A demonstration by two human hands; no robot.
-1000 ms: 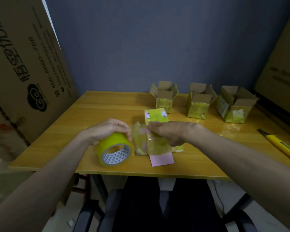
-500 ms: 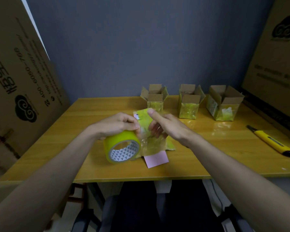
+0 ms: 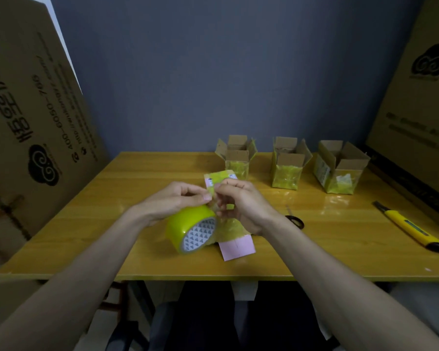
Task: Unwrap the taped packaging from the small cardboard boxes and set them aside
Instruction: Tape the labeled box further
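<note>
A small flat package (image 3: 219, 179) wrapped in yellow tape, with a pink end (image 3: 237, 247) showing, is lifted off the wooden table (image 3: 112, 198) at the centre. My left hand (image 3: 178, 200) and my right hand (image 3: 238, 202) meet at its upper left corner, both pinching the tape there. A roll of yellow tape (image 3: 192, 228) stands on edge just below my left hand. Three small open cardboard boxes (image 3: 236, 155) (image 3: 288, 163) (image 3: 338, 168) with yellow-taped fronts stand in a row at the back.
A yellow utility knife (image 3: 411, 226) lies at the right of the table. Black scissor handles (image 3: 295, 221) peek out behind my right wrist. Large cardboard cartons lean at the left (image 3: 31, 122) and the right (image 3: 416, 110). A dark chair (image 3: 213, 323) sits below the table edge.
The package went from lying flat under my right hand to being raised. Both hands came together and now pinch the tape at its corner; the tape roll stayed beside my left hand.
</note>
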